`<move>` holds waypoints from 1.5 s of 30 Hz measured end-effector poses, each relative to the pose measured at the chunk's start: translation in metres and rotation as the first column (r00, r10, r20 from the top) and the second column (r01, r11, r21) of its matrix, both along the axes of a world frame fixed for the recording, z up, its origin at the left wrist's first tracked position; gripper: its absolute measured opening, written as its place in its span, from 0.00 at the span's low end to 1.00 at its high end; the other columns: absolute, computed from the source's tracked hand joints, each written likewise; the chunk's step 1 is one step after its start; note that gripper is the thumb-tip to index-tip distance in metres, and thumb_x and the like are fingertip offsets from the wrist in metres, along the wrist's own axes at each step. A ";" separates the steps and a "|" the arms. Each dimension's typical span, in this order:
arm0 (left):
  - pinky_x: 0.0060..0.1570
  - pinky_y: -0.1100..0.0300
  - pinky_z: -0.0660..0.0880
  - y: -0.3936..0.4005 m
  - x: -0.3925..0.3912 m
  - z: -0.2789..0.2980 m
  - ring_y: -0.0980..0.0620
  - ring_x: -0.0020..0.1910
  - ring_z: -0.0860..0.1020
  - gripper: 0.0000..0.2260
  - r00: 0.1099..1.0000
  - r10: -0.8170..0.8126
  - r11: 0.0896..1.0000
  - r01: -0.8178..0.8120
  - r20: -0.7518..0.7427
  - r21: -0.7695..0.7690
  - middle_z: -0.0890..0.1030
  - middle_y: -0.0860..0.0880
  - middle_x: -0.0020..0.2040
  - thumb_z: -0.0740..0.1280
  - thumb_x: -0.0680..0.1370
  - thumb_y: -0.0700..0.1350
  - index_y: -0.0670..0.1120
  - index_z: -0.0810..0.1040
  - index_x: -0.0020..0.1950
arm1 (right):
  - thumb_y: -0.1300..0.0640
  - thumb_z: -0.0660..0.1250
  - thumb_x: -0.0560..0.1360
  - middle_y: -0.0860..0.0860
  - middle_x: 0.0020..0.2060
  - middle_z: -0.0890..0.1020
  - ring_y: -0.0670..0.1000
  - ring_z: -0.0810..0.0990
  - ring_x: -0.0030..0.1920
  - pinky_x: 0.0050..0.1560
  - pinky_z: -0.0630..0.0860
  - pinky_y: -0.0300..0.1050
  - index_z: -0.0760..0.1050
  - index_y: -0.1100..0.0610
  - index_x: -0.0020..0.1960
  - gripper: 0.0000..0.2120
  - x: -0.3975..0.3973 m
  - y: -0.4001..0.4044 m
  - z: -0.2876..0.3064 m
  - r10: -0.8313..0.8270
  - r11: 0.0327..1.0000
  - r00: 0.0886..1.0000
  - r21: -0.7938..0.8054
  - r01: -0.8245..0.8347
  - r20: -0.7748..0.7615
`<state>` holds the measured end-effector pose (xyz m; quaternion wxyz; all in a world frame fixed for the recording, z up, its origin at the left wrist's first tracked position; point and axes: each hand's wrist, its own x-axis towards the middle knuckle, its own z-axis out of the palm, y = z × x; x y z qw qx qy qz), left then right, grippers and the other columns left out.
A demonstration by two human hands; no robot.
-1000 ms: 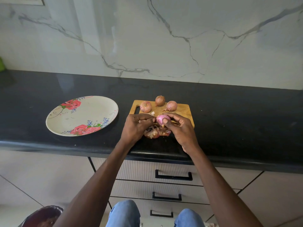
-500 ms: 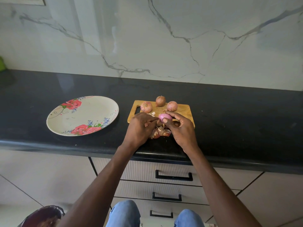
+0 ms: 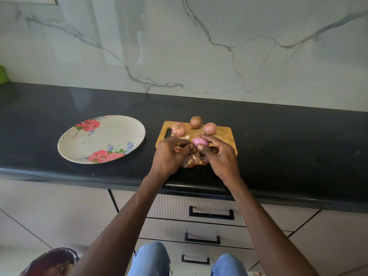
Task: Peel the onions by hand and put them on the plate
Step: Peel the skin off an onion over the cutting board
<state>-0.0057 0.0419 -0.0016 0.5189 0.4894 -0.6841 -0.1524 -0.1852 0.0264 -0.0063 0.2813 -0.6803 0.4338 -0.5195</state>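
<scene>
Onions: four in all. One floral plate [image 3: 83, 144], left of centre, bare. Left hand [image 3: 169, 156], centre frame, fingers curled at the peeled onion's left end, pinching there (whether skin or bulb, cannot tell). One peeled onion [image 3: 199, 143], pink, gripped between the right hand's [image 3: 221, 158] thumb and fingers, raised over the near edge of one wooden cutting board [image 3: 223, 136]. Three unpeeled onions along the board's far edge: left [image 3: 178, 129], middle [image 3: 196, 122], right [image 3: 209, 128]. One heap of peeled skins [image 3: 196, 160] beneath the hands, partly hidden. Board's near edge covered by both hands.
</scene>
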 end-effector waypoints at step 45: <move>0.40 0.65 0.74 0.015 -0.008 0.015 0.55 0.43 0.79 0.01 0.997 0.021 0.999 -0.022 0.070 0.024 0.82 0.52 0.40 0.73 0.75 0.37 0.41 0.85 0.45 | 0.54 0.71 0.79 0.43 0.58 0.81 0.43 0.79 0.60 0.57 0.75 0.29 0.79 0.55 0.67 0.17 0.003 0.005 0.005 0.014 1.000 0.996 -0.022 -0.016 -0.086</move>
